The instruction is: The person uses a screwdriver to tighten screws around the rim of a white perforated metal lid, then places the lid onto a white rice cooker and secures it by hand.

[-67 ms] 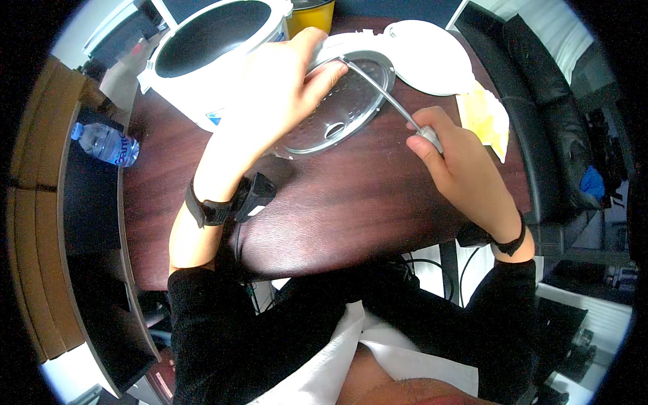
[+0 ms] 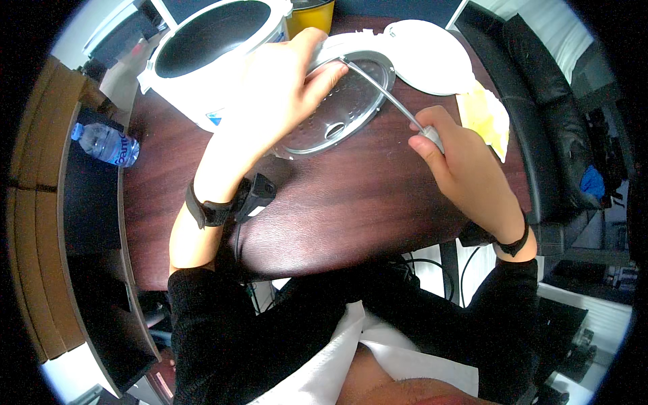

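My left hand (image 2: 287, 81) is closed on the rim of a round lid (image 2: 337, 138) with a dimpled grey metal underside and an oval hole. Its thumb presses the inner edge while the fingers go over the white outer part. A screwdriver (image 2: 381, 89) with a thin metal shaft and pale handle is gripped in my right hand (image 2: 462, 152). The shaft slants up and left, its tip at the lid's rim beside my left thumb. Left of the lid stands a white cooker body (image 2: 182, 91) with a dark interior, partly covered by my left hand.
A white oval cover (image 2: 432, 57) lies right of the lid on the dark wooden table (image 2: 324, 216), with a yellow-and-white sheet (image 2: 486, 118) below it. Behind is a yellow container (image 2: 314, 19). A water bottle (image 2: 106, 144) lies at the left, a black sofa (image 2: 540, 115) at the right.
My right hand and the screwdriver handle have shifted very slightly to the right. The left hand and lid look unmoved.
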